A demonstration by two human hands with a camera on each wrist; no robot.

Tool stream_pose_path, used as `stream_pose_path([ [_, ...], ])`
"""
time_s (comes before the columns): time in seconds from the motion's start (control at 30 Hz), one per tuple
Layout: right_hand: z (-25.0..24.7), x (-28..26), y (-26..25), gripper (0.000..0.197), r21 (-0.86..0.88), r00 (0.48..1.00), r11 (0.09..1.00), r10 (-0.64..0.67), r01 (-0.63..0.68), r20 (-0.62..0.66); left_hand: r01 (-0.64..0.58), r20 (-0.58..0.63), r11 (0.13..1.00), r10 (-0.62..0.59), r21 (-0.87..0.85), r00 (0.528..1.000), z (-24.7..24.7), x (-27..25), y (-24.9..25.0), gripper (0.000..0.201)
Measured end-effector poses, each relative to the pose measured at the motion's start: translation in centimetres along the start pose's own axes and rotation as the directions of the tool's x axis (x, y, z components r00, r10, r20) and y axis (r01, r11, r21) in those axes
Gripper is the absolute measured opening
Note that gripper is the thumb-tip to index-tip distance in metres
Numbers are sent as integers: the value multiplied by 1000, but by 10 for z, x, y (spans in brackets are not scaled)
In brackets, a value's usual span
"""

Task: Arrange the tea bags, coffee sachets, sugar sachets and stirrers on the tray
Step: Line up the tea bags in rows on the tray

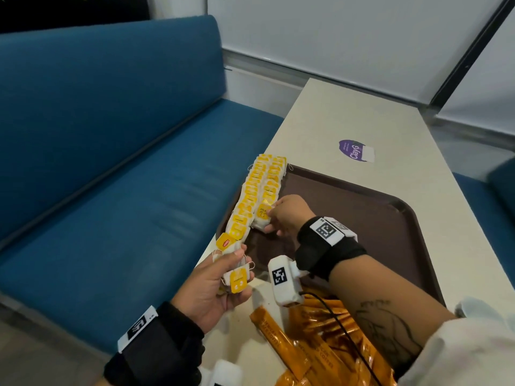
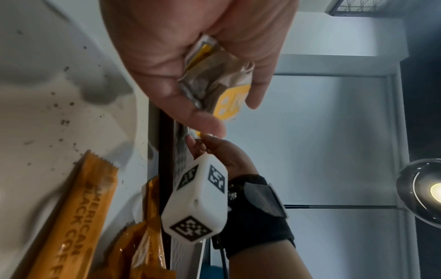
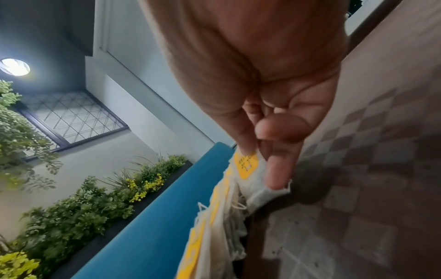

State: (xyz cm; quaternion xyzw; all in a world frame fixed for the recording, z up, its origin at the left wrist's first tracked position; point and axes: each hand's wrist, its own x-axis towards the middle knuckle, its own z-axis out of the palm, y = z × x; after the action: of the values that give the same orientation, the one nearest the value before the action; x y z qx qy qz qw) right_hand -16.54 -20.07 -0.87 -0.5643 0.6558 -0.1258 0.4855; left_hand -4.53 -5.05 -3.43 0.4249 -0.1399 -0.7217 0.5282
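Note:
Two rows of white tea bags with yellow tags (image 1: 257,190) lie along the left edge of the brown tray (image 1: 362,218). My right hand (image 1: 281,215) pinches the nearest tea bag (image 1: 263,215) of the right row, thumb on its yellow tag (image 3: 245,166). My left hand (image 1: 220,282), palm up just off the tray's near left corner, grips a small bunch of tea bags (image 1: 237,277), seen crumpled in the palm (image 2: 222,88) from the left wrist. Orange coffee sachets (image 1: 315,338) lie heaped on the table in front of the tray.
The cream table (image 1: 362,112) carries a purple sticker (image 1: 355,150) beyond the tray. A blue bench seat (image 1: 111,176) runs along the table's left side. Much of the tray's floor is bare brown. One coffee sachet (image 2: 71,217) lies on the table by my left wrist.

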Motion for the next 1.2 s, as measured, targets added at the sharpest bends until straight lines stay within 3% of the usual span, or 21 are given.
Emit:
stream_pose_path([
  [0.07, 0, -1, -8, 32, -10, 994, 997, 71, -70, 77, 16, 11, 1000, -16, 4, 1000, 0, 2, 0, 40],
  [0.2, -4, -8, -12, 28, 93, 996, 993, 71, -75, 47, 51, 29, 999, -52, 17, 998, 1, 6, -2, 24],
  [0.33, -13, -27, 1, 14, 91, 981, 986, -126, 140, -146, 56, 38, 998, -57, 32, 998, 4, 4, -4, 20],
  [0.43, -20, -58, 7, 5, 122, 969, 962, -245, 244, -8, 51, 74, 997, -55, 55, 996, 8, -1, -6, 23],
  [0.53, -26, -91, 14, 14, 20, 955, 962, -272, 272, 121, 42, 91, 994, -52, 106, 994, 14, -8, -10, 23],
  [0.63, -28, -116, 23, 35, 23, 965, 970, -242, 240, 103, 1, 124, 982, -24, 188, 992, 20, -16, -16, 29],
  [0.7, -26, -127, 28, 39, 82, 976, 980, -190, 182, 105, -48, 148, 963, 9, 265, 989, 25, -20, -19, 37],
  [0.83, -23, -135, 38, 33, -54, 982, 985, -156, 163, 106, -105, 164, 912, 43, 397, 986, 33, -27, -25, 43],
  [0.93, -25, -140, 44, 22, -42, 981, 987, -150, 156, 125, -116, 137, 891, 62, 439, 989, 36, -29, -27, 44],
  [1.07, -23, -147, 53, 8, 112, 971, 969, -229, 220, 73, -126, 111, 884, 85, 450, 990, 39, -29, -31, 35],
  [1.2, -24, -148, 59, 4, 192, 941, 922, -330, 337, -68, -113, 115, 898, 71, 426, 991, 41, -28, -32, 22],
])
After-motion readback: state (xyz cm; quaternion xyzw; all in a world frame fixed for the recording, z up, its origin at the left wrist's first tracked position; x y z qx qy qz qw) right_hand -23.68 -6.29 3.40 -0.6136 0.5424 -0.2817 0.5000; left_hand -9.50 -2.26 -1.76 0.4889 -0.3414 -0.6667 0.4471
